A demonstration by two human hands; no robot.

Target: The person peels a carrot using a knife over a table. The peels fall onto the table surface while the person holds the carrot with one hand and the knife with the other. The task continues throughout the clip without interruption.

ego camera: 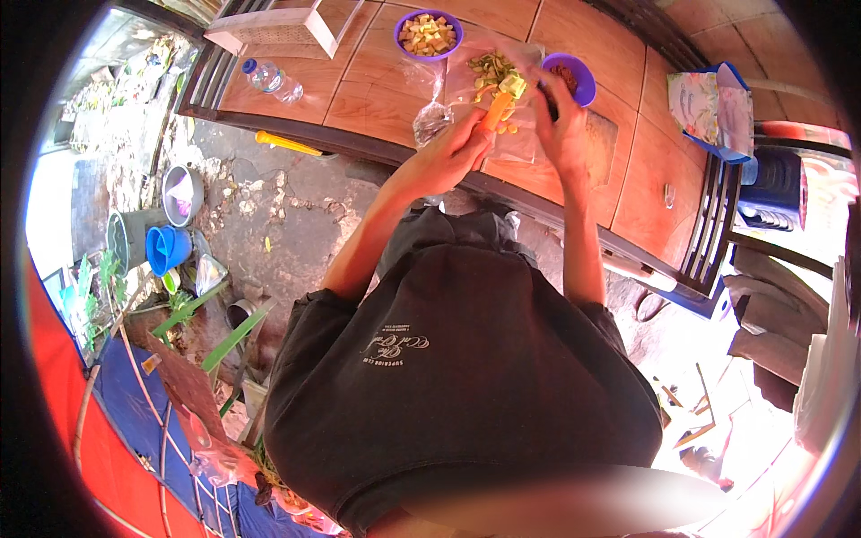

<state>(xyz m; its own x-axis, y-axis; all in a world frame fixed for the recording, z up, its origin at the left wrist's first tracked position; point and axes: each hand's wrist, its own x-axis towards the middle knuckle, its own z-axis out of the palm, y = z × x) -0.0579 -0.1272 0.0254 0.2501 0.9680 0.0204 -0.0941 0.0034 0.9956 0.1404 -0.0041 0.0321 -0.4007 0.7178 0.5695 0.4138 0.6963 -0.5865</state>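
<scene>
My left hand [464, 143] grips an orange carrot [496, 111], its far end pointing away from me over a clear plastic sheet [464, 74]. My right hand [564, 118] is just right of the carrot, its fingers bent and blurred. Something dark shows by its thumb, but whether it holds a tool cannot be made out. Green and yellow vegetable peelings [490, 69] lie heaped beyond the carrot, with small orange pieces [509, 128] beside it. A purple bowl [586, 86] with reddish-brown contents is close to my right fingers.
Pale cubes fill another purple bowl [397, 44] at the back. A water bottle [272, 81] lies on the tiled tabletop [377, 101], left of a crumpled plastic bag [430, 123]. A white rack [269, 30] stands back left; a tissue box [713, 111] is far right. Buckets [168, 249] stand on the ground.
</scene>
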